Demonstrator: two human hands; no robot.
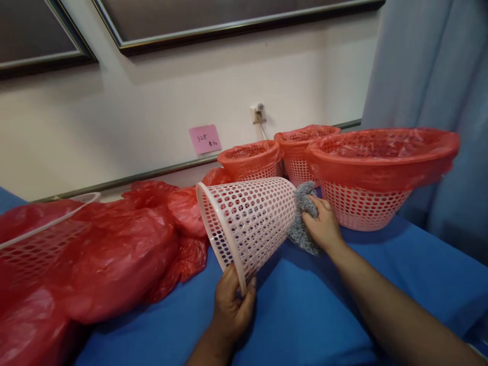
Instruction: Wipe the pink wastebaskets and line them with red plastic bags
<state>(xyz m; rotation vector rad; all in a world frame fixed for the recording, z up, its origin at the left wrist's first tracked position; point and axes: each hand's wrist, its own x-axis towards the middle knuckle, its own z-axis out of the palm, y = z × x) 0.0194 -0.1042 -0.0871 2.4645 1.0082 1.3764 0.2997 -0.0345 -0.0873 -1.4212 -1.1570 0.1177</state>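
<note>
A white-pink perforated plastic wastebasket (255, 213) lies tipped on its side in the air above the blue cloth, its mouth facing left. My left hand (233, 305) grips its rim from below, thumb on the outside and fingers inside. Bunched in my right hand (324, 223) is a grey cleaning cloth (305, 239), pressed against the basket's base end. The fingertips of my right hand are partly sunk in the cloth.
Baskets lined with red bags stand behind and right: a large one (381, 168), a middle one (301, 162) and a small one (249, 160). Red plastic bags (125, 254) heap at left beside another basket (41, 239). A pink note (205, 139) is on the wall.
</note>
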